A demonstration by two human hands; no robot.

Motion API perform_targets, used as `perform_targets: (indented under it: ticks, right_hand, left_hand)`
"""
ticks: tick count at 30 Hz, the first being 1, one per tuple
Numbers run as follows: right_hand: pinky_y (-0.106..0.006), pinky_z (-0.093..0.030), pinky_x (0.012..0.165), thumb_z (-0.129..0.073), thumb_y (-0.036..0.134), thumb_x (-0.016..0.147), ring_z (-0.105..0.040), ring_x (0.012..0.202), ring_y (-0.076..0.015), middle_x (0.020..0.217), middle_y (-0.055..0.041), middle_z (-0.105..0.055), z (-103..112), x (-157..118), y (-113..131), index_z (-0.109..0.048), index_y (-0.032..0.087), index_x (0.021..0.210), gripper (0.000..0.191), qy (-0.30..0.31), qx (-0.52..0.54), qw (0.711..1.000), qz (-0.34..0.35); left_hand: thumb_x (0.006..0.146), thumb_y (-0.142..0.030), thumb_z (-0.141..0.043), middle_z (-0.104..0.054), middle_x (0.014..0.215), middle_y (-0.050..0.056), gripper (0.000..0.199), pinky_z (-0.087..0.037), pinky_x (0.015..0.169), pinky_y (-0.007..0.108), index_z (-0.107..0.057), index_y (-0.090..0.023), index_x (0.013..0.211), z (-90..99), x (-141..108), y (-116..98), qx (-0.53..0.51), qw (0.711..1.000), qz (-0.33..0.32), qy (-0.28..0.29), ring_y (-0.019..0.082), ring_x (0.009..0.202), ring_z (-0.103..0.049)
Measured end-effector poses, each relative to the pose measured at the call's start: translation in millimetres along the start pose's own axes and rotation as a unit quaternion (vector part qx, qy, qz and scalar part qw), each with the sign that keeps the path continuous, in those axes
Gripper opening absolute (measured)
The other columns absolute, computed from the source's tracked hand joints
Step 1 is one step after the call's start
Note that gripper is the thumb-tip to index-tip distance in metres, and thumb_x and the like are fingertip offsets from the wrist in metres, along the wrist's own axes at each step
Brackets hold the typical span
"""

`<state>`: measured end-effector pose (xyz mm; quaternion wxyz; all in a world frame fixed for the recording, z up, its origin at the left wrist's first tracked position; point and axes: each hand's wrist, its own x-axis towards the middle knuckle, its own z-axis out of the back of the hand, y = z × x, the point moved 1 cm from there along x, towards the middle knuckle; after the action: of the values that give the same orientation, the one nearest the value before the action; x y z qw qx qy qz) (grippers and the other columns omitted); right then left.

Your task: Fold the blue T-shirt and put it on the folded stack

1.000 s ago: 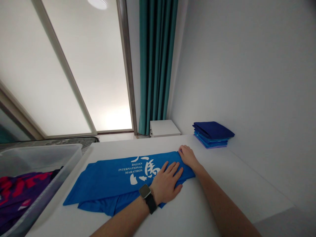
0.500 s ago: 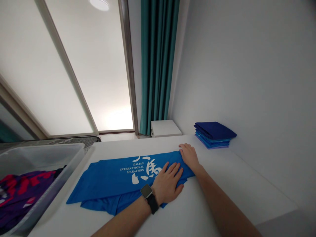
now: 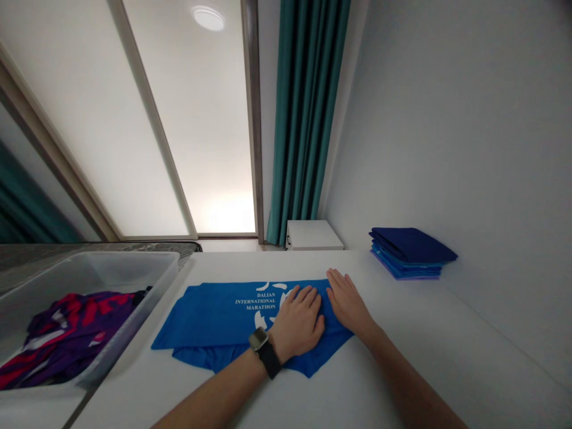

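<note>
A blue T-shirt with white print reading "Dalian International Marathon" lies folded lengthwise on the white table. Its lower layer shows rumpled along the near edge. My left hand, with a dark watch on the wrist, rests flat on the shirt and covers part of the print. At the shirt's right end, my right hand lies flat with its fingers stretched out along the edge. Neither hand grips the cloth.
A stack of folded blue clothes sits at the table's right, by the wall. On the left stands a clear plastic bin holding purple and red clothing. Beyond the table are a small white cabinet and a teal curtain.
The view has turned left, so everything appears further right. Both hands stay on the shirt; my right hand has shifted slightly nearer my left, and the near right part of the shirt lies spread further out.
</note>
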<state>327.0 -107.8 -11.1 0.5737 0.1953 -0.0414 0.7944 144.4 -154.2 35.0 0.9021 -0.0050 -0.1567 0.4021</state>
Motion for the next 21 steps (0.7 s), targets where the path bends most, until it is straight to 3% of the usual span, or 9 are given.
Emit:
perform_targets:
  ticks: [2,5,11,15,21]
  right_hand:
    - [-0.048,-0.02,0.118,-0.024,0.028,0.099,-0.031,0.143,-0.0242,0.151,-0.0146,-0.041,2.6,0.5,6.0,-0.038,0.011,0.147,0.053,0.003,-0.005,1.0,0.015]
    - [-0.046,-0.023,0.118,-0.025,0.035,0.1,-0.03,0.143,-0.023,0.153,-0.0131,-0.038,2.9,-0.4,20.2,-0.038,0.011,0.148,0.055,0.048,0.007,0.998,0.047]
    - [-0.047,-0.021,0.119,-0.025,0.05,0.1,-0.027,0.144,-0.0245,0.154,-0.0136,-0.034,-4.1,-3.1,29.6,-0.036,0.011,0.149,0.064,0.128,0.009,0.991,0.039]
    - [-0.048,-0.019,0.119,-0.024,0.053,0.1,-0.026,0.145,-0.024,0.155,-0.012,-0.032,-7.8,-2.8,17.4,-0.034,0.014,0.15,0.064,0.124,-0.005,0.992,0.035]
    - [-0.05,-0.019,0.118,-0.026,0.052,0.099,-0.025,0.145,-0.0241,0.155,-0.0105,-0.033,-10.9,-3.0,4.0,-0.035,0.018,0.15,0.062,0.118,-0.02,0.993,0.02]
  left_hand:
    - [0.099,-0.035,-0.034,-0.051,0.145,0.01,0.046,-0.024,0.117,0.043,-0.05,-0.016,0.137,11.5,-10.2,21.0,0.011,1.0,0.008,-0.008,0.023,0.136,-0.041]
    - [0.1,-0.039,-0.035,-0.044,0.15,0.01,0.049,-0.028,0.115,0.044,-0.045,-0.018,0.142,25.7,-34.6,61.7,0.039,0.999,0.023,0.025,0.024,0.139,-0.039]
    - [0.099,-0.054,-0.033,-0.04,0.152,0.011,0.059,-0.027,0.115,0.052,-0.04,-0.021,0.147,38.4,-99.1,133.1,0.085,0.985,0.139,0.047,0.028,0.141,-0.036]
    - [0.1,-0.056,-0.029,-0.036,0.155,0.008,0.06,-0.026,0.115,0.051,-0.034,-0.024,0.15,39.0,-123.1,146.6,0.093,0.979,0.178,0.041,0.027,0.142,-0.033]
    - [0.099,-0.057,-0.029,-0.034,0.155,0.008,0.061,-0.023,0.116,0.053,-0.034,-0.025,0.15,38.2,-122.7,143.7,0.093,0.976,0.192,0.053,0.029,0.144,-0.03]
